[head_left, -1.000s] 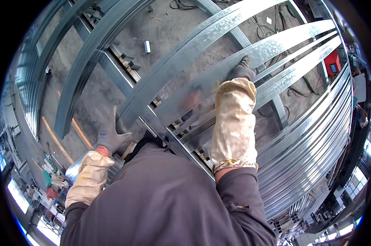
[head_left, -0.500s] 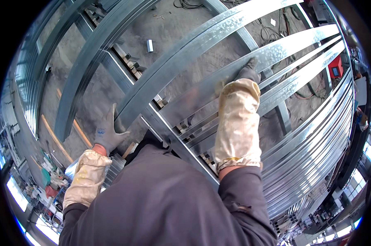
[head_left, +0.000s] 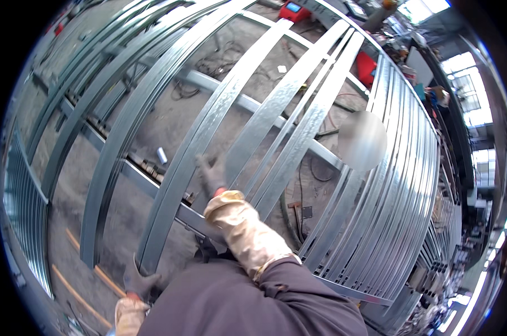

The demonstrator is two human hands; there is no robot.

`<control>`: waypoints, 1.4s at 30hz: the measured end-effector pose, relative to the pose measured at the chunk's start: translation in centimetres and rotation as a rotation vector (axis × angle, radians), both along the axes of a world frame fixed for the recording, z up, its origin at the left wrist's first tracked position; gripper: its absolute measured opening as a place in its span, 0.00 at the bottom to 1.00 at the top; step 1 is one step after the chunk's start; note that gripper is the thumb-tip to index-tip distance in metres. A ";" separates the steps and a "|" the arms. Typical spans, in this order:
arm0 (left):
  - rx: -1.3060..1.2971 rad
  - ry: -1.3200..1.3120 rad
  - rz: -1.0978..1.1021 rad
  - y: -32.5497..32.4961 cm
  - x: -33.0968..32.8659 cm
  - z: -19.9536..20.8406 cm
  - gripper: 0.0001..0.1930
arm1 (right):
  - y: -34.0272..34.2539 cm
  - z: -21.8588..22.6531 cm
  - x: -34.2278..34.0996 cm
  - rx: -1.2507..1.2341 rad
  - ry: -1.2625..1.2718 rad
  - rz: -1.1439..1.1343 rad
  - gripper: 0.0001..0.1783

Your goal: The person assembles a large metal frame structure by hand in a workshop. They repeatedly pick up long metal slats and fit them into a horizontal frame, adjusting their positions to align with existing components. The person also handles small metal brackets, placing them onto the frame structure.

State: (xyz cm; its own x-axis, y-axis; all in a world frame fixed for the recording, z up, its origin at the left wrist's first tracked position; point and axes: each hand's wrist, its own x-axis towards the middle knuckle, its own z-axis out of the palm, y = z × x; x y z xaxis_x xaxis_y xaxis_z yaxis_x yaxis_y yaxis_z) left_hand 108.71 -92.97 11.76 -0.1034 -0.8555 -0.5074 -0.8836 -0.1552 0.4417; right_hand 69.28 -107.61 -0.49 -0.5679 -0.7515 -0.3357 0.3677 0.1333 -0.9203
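Two wood strips (head_left: 79, 295) lie on floor left of the long metal beam (head_left: 166, 207). L hand (head_left: 140, 280), gloved, cups the beam's near end, thumb & fingers open in a V. R hand (head_left: 211, 172), gloved, fingers spread, is just right of beam; blurred, can't tell if touching. Metal slats (head_left: 407, 185), close-set, sit well right of beam.

The right hand (head_left: 212, 173) is looking blurred; a round smudge (head_left: 362, 140) (pale grey) is hiding part of the metal bars (head_left: 389, 190).
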 end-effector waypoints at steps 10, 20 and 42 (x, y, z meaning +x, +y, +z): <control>-0.295 0.119 -0.453 3.0 5.7 0.1 0.64 | 3.5 5.2 4.8 0.010 -0.321 -0.164 0.33; 0.111 0.390 -0.436 1.3 -13.4 3.8 0.34 | 7.2 8.9 -26.3 -0.004 0.113 -0.476 0.40; 0.436 0.533 -0.380 6.7 -34.2 -3.4 0.22 | 9.1 -0.8 -61.2 0.349 0.270 -0.324 0.43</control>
State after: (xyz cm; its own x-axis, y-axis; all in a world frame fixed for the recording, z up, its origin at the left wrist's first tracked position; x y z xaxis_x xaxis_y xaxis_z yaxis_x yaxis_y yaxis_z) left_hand 74.50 -86.30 8.40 -0.6727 -0.4474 -0.5894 -0.5973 -0.1418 0.7894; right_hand 8.09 -98.51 -1.26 -0.8521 -0.3942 -0.3444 0.1977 0.3668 -0.9090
